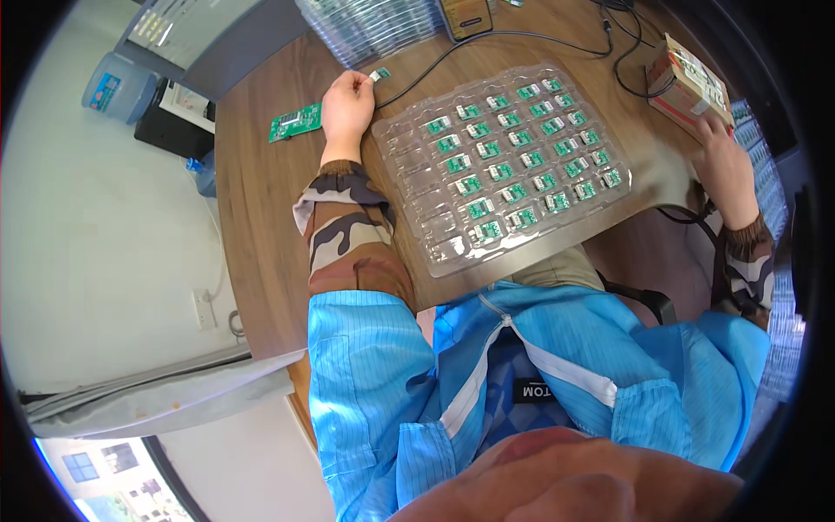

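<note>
The left hand point(347, 111) pinches a board point(382, 74) beyond the tray point(417, 187), likely light, stiff, fragile: best edge-held. The right hand point(728, 172) is half-curled, hold unclear.

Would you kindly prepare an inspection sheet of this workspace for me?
Surface: brown wood-grain table.
Job's things: clear plastic tray of small green boards, leftmost pockets bare; larger green board left of it.
Clutter: stacked clear trays and yellow-fronted device at the far edge.
Hands: left hand has a single small board at its fingertips; right hand by cardboard box, contact unclear.
Cables: black cable curving behind the tray.
Surroundings: blue water bottle, white wall outlet.
</note>
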`<action>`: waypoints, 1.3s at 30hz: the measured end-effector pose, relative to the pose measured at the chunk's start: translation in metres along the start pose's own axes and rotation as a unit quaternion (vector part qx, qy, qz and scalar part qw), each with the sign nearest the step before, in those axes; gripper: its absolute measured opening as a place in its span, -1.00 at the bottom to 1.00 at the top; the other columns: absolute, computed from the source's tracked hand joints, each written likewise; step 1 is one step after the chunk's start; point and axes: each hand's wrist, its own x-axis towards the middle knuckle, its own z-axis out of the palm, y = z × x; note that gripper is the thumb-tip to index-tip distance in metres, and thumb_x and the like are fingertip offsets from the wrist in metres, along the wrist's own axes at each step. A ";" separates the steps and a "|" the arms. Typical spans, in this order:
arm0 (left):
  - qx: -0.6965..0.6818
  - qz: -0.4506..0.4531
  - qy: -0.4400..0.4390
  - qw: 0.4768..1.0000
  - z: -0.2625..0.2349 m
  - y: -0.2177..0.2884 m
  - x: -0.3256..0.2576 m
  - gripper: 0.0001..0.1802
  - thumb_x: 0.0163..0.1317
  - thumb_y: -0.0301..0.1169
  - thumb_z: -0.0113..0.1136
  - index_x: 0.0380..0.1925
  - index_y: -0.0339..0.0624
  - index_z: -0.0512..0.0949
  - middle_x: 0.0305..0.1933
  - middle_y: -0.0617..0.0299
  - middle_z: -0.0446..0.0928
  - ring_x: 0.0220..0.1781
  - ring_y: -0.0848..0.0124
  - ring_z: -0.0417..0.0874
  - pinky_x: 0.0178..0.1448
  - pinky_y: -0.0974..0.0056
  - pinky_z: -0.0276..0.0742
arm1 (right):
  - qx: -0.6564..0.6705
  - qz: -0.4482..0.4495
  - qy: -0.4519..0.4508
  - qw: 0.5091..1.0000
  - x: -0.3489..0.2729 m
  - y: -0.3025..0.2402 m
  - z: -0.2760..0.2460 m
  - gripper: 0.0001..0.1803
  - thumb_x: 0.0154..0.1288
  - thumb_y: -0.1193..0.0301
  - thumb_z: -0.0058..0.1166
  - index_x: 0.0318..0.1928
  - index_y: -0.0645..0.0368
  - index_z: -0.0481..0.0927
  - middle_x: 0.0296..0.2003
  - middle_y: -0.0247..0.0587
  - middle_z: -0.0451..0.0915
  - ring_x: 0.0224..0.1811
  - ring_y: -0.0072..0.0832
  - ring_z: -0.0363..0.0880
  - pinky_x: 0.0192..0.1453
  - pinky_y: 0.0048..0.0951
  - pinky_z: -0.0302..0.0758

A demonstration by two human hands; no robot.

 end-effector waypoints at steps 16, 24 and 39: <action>-0.007 0.028 0.026 0.999 0.007 -0.001 0.000 -0.80 0.00 -0.25 0.09 -0.47 -0.13 0.53 -0.45 0.12 0.53 -0.36 0.19 0.54 -0.26 0.22 0.43 | 0.359 -0.314 0.069 0.876 0.219 -0.306 0.010 -0.80 -0.15 0.34 0.09 -0.51 0.22 0.59 -0.55 0.05 0.52 -0.42 -0.08 0.51 -0.31 -0.22 0.43; 0.004 0.040 0.035 0.999 0.006 -0.002 0.004 -0.83 0.02 -0.32 0.03 -0.50 -0.19 0.47 -0.41 -0.07 0.49 -0.28 0.01 0.49 -0.20 0.06 0.39 | 0.222 -0.260 0.168 0.925 0.232 -0.309 0.027 -0.86 -0.09 0.40 0.02 -0.56 0.20 0.57 -0.52 0.01 0.53 -0.40 -0.13 0.52 -0.30 -0.20 0.44; -0.021 0.035 0.010 0.999 -0.002 0.015 0.000 -0.81 0.03 -0.31 0.06 -0.51 -0.22 0.47 -0.45 -0.04 0.49 -0.32 0.02 0.49 -0.23 0.12 0.39 | 0.364 -0.415 -0.058 0.832 0.142 -0.217 -0.035 -0.87 0.02 0.44 0.05 -0.41 0.23 0.57 -0.54 -0.14 0.55 -0.47 -0.37 0.54 -0.35 -0.47 0.46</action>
